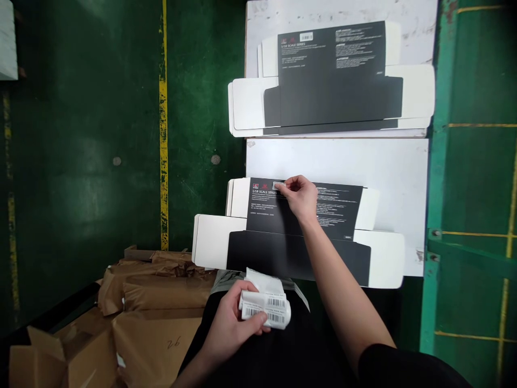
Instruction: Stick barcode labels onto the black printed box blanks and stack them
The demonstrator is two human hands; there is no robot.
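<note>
White barcode-label roll in the left hand

The right sleeve I see is plain black and short, ending near the elbow. The left hand and right hand are bare. Black cloth covers the front, grey fabric edging it.

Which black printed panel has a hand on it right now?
The nearer black panel, lower in the view: the right hand touches a small white label near its top edge. The farther panel has no hand on it.
</note>
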